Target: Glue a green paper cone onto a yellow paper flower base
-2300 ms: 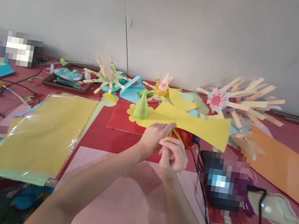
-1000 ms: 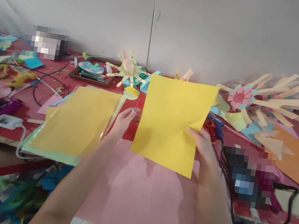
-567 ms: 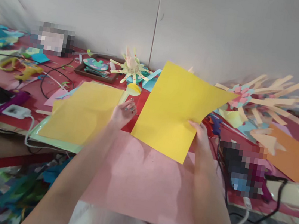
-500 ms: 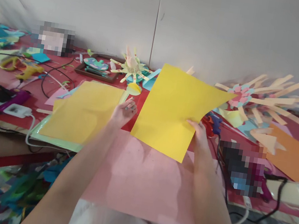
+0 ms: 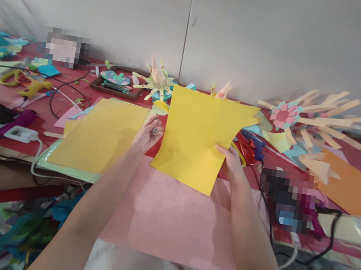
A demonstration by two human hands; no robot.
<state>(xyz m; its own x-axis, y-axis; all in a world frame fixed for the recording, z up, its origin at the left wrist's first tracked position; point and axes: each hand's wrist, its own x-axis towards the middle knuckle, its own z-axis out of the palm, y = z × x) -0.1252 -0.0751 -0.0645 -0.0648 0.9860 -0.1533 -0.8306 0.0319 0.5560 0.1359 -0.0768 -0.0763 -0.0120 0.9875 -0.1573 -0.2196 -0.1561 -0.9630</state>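
"Two hands raised; what has been changed?"

"Left hand [image 5: 149,133] is curled beside the sheet; whether its fingertips are closed cannot be told; the yellow sheet [image 5: 197,133] has been lowered over the pink mat [image 5: 172,229], the cone [image 5: 222,91] behind more exposed; its right edge is pinched by the right hand [image 5: 233,162]."

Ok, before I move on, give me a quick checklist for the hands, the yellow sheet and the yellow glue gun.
1. Right hand on the yellow sheet: ok, thumb on its front near the right edge.
2. Left hand gripping it too: not ok, fingers curled beside its left edge.
3. Yellow sheet flat: not ok, it bends toward the upper right.
4. Yellow glue gun away from both hands: ok, it lies far to the left.
5. What lies directly behind the sheet: cannot tell, hidden.
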